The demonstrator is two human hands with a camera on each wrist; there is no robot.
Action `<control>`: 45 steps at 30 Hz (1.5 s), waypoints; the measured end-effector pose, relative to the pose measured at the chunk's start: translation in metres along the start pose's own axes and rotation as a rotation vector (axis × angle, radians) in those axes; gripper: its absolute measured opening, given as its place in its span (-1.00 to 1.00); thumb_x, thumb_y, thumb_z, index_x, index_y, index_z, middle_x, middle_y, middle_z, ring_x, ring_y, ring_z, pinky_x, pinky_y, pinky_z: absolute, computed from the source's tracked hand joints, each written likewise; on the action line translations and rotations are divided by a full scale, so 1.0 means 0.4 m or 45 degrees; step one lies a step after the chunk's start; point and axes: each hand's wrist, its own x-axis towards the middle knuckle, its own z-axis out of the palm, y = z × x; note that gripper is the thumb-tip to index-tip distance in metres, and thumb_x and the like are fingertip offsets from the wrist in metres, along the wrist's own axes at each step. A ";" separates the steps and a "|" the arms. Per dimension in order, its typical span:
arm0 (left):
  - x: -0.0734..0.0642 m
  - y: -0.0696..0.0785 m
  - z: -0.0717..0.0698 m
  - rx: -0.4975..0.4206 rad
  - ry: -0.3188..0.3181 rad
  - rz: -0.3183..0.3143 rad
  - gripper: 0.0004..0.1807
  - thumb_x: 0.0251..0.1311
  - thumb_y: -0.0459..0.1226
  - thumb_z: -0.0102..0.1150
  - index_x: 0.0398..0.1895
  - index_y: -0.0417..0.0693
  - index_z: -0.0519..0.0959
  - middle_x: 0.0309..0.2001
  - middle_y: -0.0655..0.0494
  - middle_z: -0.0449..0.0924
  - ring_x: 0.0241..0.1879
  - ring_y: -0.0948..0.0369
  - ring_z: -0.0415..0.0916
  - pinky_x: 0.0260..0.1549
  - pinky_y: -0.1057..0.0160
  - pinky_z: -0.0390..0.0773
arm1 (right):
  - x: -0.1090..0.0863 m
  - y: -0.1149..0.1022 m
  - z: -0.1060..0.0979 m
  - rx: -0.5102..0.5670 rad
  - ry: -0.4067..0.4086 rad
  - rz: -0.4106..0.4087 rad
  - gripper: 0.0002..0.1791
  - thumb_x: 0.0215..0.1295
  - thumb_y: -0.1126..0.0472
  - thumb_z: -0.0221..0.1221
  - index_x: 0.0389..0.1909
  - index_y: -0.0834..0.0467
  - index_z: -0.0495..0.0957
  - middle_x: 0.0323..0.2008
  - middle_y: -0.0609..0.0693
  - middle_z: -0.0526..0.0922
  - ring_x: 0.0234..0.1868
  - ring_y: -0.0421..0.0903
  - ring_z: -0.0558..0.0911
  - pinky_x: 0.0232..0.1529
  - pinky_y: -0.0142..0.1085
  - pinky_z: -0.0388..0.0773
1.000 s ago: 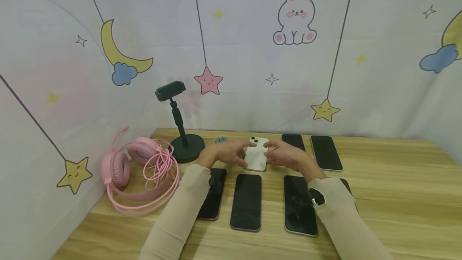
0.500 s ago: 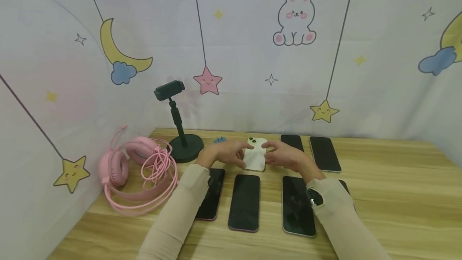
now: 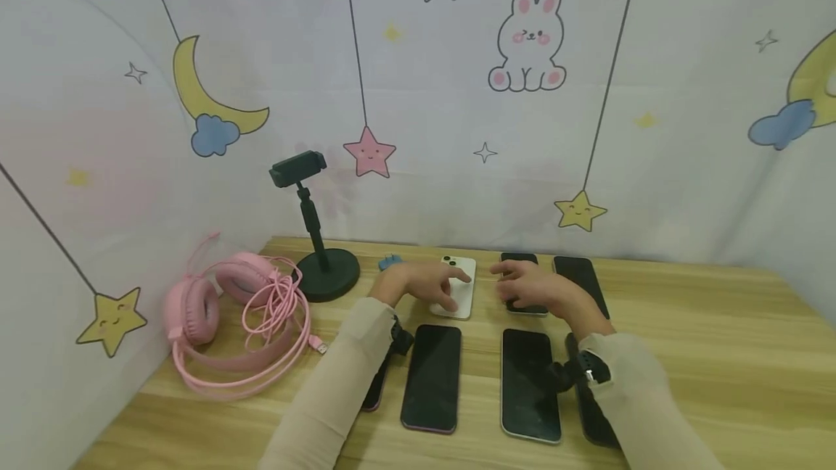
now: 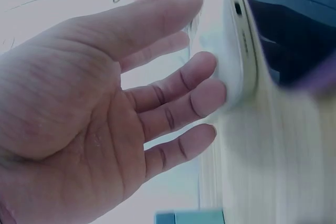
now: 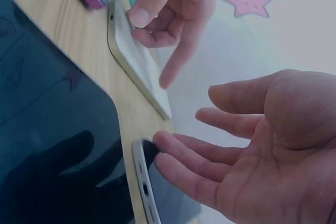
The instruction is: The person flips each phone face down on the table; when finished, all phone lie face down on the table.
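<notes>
A white phone (image 3: 464,301) lies back up, cameras at the far end, near the back of the table. My left hand (image 3: 426,281) is over it, fingers spread and slightly bent; in the left wrist view the fingertips (image 4: 210,95) are right at its surface, holding nothing. To its right, my right hand (image 3: 532,289) covers part of a dark-screened phone (image 3: 520,257). The right wrist view shows the loosely bent fingers (image 5: 194,174) close to that phone's pale-edged end (image 5: 140,166), with no grip on it.
Nearer the front lie several more black-screened phones, such as a purple-edged one (image 3: 432,379) and a large one (image 3: 530,386). Another phone (image 3: 581,281) is at the back right. At left are pink headphones (image 3: 196,310), a dark phone stand (image 3: 326,274) and a blue plug (image 3: 390,262).
My right hand has moved right, from the white phone's edge to over the dark phone beside it. My left hand stays over the white phone. The head view has shifted slightly.
</notes>
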 end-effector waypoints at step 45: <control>0.108 0.108 0.036 0.019 -0.024 0.228 -0.17 0.40 -0.12 0.20 0.60 -0.06 0.02 0.47 -0.13 0.22 0.45 0.03 0.18 0.36 0.06 0.24 | -0.070 0.084 -0.096 0.029 0.152 0.077 -0.45 0.60 0.16 -0.11 0.44 0.41 0.17 0.38 0.47 0.23 0.33 0.39 0.35 0.22 0.12 0.41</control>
